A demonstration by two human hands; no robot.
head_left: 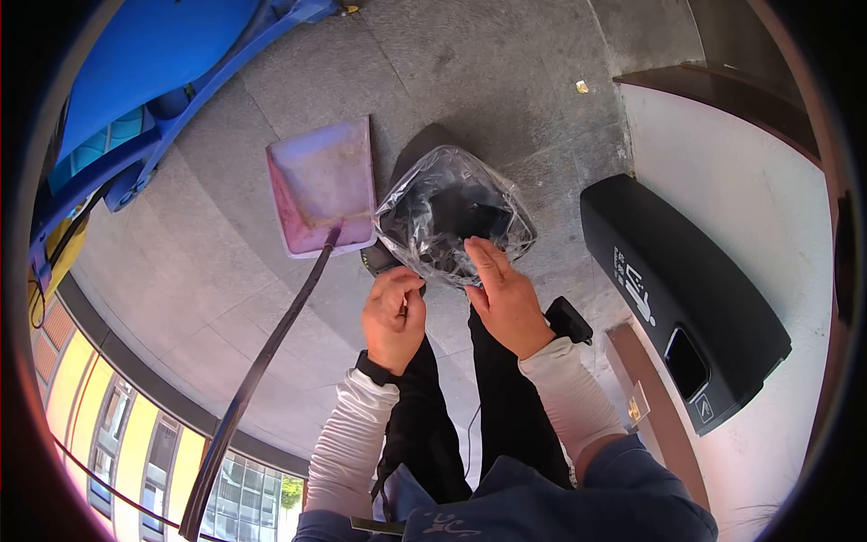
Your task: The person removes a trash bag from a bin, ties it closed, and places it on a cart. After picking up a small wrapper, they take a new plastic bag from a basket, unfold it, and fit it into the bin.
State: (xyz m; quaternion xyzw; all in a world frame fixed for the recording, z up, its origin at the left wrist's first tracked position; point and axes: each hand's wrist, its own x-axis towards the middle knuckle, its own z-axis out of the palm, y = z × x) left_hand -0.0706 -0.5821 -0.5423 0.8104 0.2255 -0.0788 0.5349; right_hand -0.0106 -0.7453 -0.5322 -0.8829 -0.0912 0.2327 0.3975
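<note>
A clear plastic bag (417,194) lines a dark trash bin (432,143) standing on the floor in front of my feet. Dark contents (465,212) show inside the bag. My left hand (395,318) is closed, fingers curled against the thumb, just at the near left side of the bag's rim; what it pinches, if anything, is hidden. My right hand (508,303) lies at the near right rim with its fingers stretched out over the bag's edge and the thumb apart from them.
A pinkish-purple dustpan (321,167) with a long dark handle (271,352) is left of the bin. On the right, a black wall-mounted unit (682,289) sticks out from a white wall (713,163). Blue plastic equipment (163,63) fills the upper left. A small scrap (582,88) lies on the floor.
</note>
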